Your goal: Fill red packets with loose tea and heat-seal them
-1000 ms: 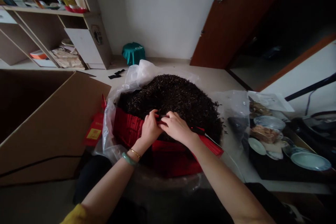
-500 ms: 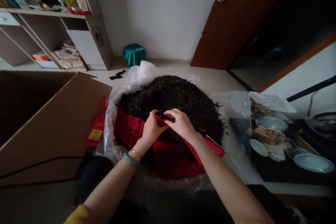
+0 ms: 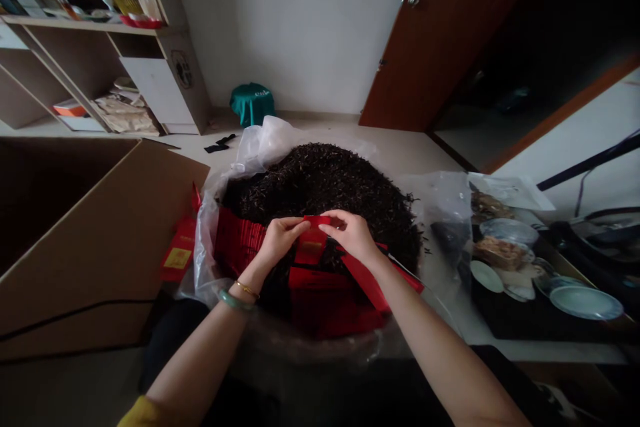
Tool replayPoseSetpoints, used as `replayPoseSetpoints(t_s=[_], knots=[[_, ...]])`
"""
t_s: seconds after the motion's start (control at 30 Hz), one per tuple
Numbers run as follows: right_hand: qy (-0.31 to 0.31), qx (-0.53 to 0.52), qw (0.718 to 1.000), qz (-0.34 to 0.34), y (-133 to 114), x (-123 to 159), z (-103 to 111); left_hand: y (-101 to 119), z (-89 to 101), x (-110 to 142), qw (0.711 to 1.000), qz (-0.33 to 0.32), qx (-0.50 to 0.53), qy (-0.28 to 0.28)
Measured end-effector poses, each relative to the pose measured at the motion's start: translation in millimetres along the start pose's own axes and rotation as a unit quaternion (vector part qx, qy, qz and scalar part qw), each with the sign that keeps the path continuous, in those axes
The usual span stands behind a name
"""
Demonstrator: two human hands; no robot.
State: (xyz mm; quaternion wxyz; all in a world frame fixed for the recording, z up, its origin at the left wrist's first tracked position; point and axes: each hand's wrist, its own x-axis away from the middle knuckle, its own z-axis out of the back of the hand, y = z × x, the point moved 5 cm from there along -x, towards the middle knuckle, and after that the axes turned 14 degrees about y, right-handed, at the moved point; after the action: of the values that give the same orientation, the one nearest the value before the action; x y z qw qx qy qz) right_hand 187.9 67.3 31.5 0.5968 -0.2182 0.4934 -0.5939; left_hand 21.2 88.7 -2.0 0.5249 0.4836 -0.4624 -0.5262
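Observation:
A small red packet with a gold label hangs upright between my hands. My left hand pinches its top left corner, and my right hand pinches the top right. Behind it rises a heap of dark dried leaves, like loose tea, in a round container lined with clear plastic. A row of red packets stands in the leaves to the left. More red packets lie in front, below my hands. Under my right forearm are further red packets, beside a thin pale-edged tool.
An open cardboard box stands at the left, with a red bag between it and the container. At the right, a dark tray carries dishes and a bowl of brown pieces. A green covered bin sits by the wall.
My hands have moved slightly apart. The red packet, bunched and partly hidden between my fingers before, now hangs flat with its gold label showing.

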Motion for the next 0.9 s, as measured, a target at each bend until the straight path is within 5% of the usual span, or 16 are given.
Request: replayPoseSetpoints(t_s=[0.43,0.53,0.67,0.8,0.9], knots=[[-0.045,-0.056,0.993,-0.092,-4.0,4.6,-7.5,6.0,-11.6,13.6,0.987,0.083,0.123,-0.057],[-0.035,-0.076,0.991,-0.106,-2.8,4.6,-7.5,0.7,-23.3,23.4,0.970,0.148,0.153,-0.114],[-0.052,-0.061,0.990,-0.114,7.6,-1.6,-0.7,-9.6,-28.7,28.9,0.954,0.215,0.185,-0.094],[-0.037,0.094,0.994,-0.047,31.3,-7.7,25.8,-10.7,-28.2,26.6,0.949,0.226,0.205,-0.075],[-0.111,0.307,0.944,0.049,49.7,2.1,33.9,-8.1,-28.0,25.4,0.951,0.217,0.211,-0.072]])
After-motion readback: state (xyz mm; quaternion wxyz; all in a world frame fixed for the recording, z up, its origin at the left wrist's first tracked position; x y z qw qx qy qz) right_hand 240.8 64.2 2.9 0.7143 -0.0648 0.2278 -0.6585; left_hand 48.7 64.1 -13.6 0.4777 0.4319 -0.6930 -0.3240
